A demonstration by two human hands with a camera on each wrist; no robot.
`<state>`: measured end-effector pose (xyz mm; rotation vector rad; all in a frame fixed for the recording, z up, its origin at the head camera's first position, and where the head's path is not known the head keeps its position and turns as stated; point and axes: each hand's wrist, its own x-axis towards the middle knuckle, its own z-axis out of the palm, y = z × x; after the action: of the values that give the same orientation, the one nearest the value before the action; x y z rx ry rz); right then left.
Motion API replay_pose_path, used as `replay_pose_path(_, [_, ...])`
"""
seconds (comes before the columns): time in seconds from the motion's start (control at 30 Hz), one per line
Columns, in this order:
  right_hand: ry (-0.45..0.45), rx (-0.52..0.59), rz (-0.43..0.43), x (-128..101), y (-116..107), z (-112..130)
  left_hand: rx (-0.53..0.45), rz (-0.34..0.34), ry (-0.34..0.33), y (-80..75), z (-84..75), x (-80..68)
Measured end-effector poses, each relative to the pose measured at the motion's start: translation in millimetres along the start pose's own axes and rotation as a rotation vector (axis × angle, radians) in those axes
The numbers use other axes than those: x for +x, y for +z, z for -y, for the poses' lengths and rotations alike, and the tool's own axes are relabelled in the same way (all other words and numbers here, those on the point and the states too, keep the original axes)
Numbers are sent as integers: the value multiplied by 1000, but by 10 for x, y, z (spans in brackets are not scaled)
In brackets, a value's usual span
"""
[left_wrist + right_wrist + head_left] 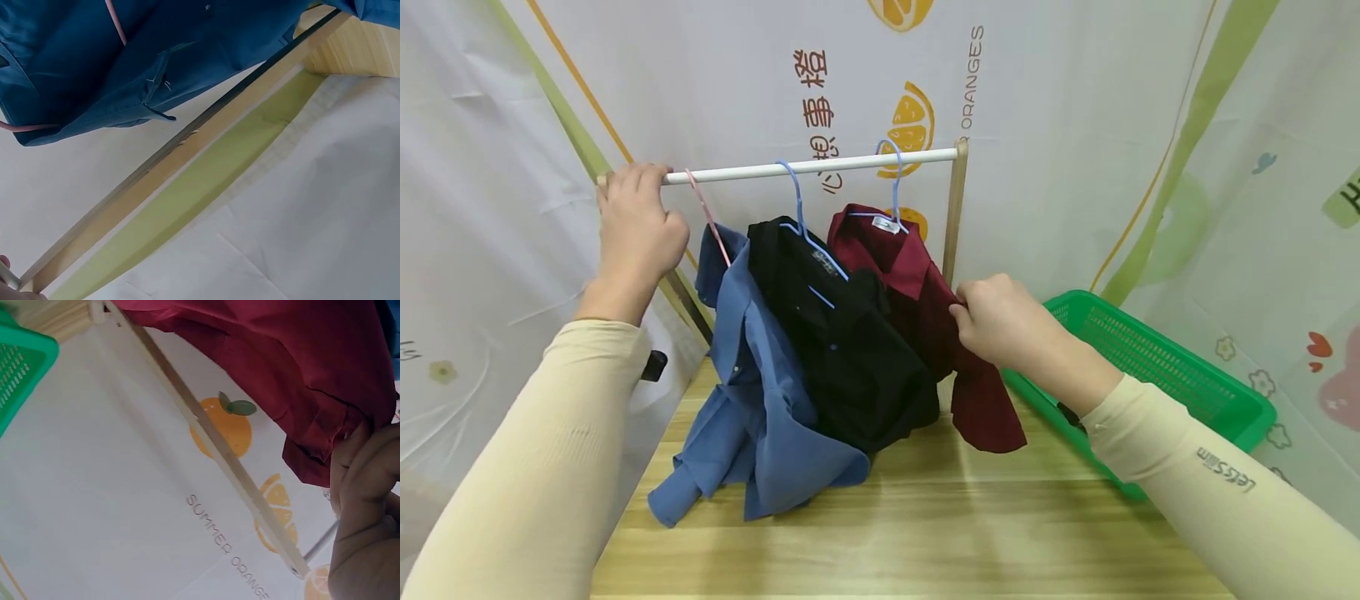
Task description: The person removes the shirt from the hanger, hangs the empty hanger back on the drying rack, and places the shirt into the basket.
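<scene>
My left hand point(636, 225) grips the left top corner of a small clothes rack point(737, 172) with a white bar. In the left wrist view, only bits of its fingers show at the bottom left corner. With my right hand point(1007, 321) I pinch a maroon shirt point(917, 267) near its shoulder and sleeve; the right wrist view shows the cloth bunched at the fingers. That shirt hangs at the right on a blue hanger point(897, 179). A black shirt point(857, 358) hangs in the middle on another blue hanger point(798, 196). Leftmost is a blue shirt point(767, 417) on a pink hanger point(703, 204), its lower part on the table.
A green plastic basket point(1262, 412) stands on the right, behind and beneath my right forearm. The rack stands on a wood-grain table point(925, 533). A white curtain point(1060, 108) with orange prints hangs behind it. The rack's right post point(956, 212) stands behind the maroon shirt.
</scene>
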<state>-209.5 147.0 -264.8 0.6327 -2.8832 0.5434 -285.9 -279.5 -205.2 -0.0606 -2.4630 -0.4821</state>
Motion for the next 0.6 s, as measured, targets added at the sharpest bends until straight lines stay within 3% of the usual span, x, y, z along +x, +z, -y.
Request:
replay_pose_path(0.37, [-22, -12, -40, -35, -88, 156, -2, -17, 7, 25, 39, 94])
replay_pose_path(0.6, [-63, -180, -147, -135, -144, 187, -23, 11, 14, 73, 97, 166])
